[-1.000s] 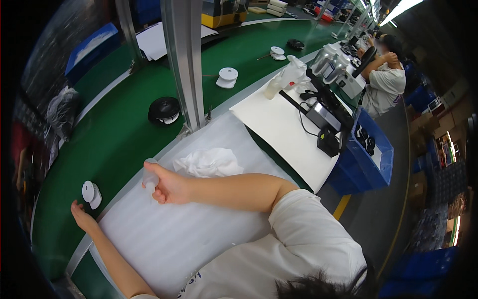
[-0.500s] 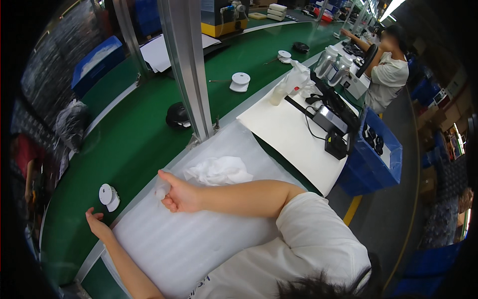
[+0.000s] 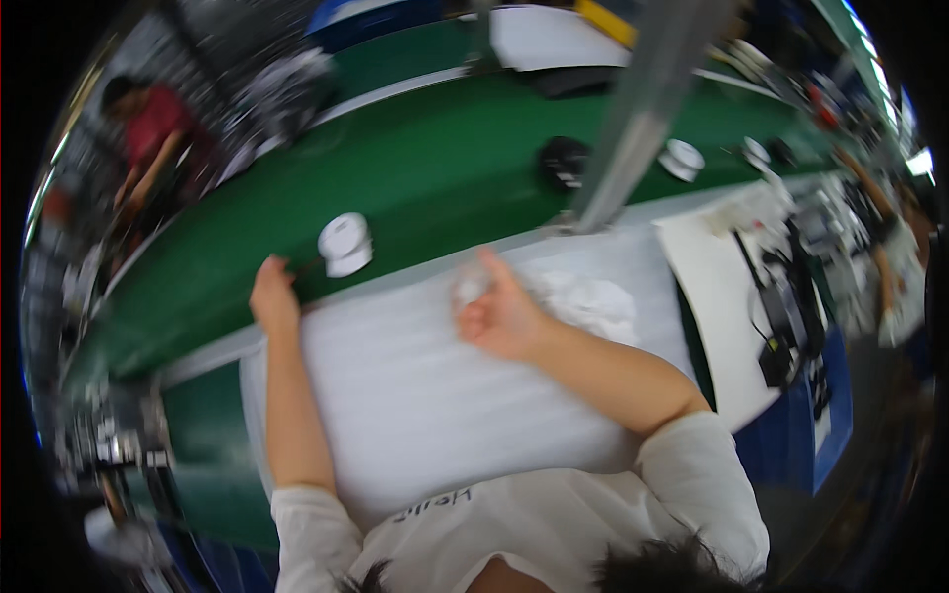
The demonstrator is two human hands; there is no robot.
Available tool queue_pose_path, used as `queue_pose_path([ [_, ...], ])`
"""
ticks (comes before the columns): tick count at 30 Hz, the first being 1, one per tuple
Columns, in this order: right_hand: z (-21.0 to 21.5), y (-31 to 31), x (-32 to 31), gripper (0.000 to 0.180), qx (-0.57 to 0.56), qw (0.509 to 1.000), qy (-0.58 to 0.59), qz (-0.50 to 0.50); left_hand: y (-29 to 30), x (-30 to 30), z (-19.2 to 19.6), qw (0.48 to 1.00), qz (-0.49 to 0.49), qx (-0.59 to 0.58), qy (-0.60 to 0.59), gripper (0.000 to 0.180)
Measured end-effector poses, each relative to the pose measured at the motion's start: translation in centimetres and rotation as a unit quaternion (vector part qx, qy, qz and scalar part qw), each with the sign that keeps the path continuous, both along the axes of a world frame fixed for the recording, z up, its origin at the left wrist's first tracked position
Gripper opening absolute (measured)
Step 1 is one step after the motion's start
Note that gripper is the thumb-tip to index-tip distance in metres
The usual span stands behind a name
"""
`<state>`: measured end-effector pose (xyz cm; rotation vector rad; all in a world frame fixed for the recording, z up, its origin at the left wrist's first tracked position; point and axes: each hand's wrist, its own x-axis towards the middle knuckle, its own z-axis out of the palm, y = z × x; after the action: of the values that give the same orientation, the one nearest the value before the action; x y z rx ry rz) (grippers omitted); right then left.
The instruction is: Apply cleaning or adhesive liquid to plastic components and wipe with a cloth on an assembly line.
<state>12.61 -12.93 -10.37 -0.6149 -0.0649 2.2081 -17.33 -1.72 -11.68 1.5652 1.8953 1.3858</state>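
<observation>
My right hand (image 3: 501, 314) is closed round a small translucent white thing (image 3: 473, 287), its kind too blurred to make out, with the thumb pointing up. It is held above a worktop covered with white foam sheet (image 3: 415, 395). A crumpled white cloth or tissue (image 3: 590, 304) lies just right of this hand. My left hand (image 3: 274, 295) is over the far left edge of the worktop, its fingers bent and smeared by motion. Close to its right, a white round-topped device (image 3: 345, 244) stands on the green belt (image 3: 445, 148); contact between them cannot be made out.
A metal post (image 3: 643, 114) rises at the worktop's far edge. Beyond it are a black rounded object (image 3: 563, 161) and another white device (image 3: 682, 159). At right, a white board (image 3: 717, 296) bears black equipment (image 3: 786, 316), beside a blue bin (image 3: 791, 445). People work at far left and right.
The view has swung left, so the scene appears shifted to the right. My right hand still holds the small translucent thing. My left hand's fingers look more bent than before.
</observation>
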Motion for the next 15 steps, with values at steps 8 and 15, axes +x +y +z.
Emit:
queue_pose_path([
  [8, 0.9, -0.4, -0.6, 0.056, 0.016, 0.998, -0.055, -0.008, -0.9, 0.1, 0.3, 0.983, 0.001, -0.028, 0.181, 0.018],
  [15, 0.9, -0.3, -0.6, 0.054, 0.034, 0.997, -0.073, -0.014, -0.8, 0.4, -0.4, 0.962, -0.029, -0.06, 0.266, 0.015],
])
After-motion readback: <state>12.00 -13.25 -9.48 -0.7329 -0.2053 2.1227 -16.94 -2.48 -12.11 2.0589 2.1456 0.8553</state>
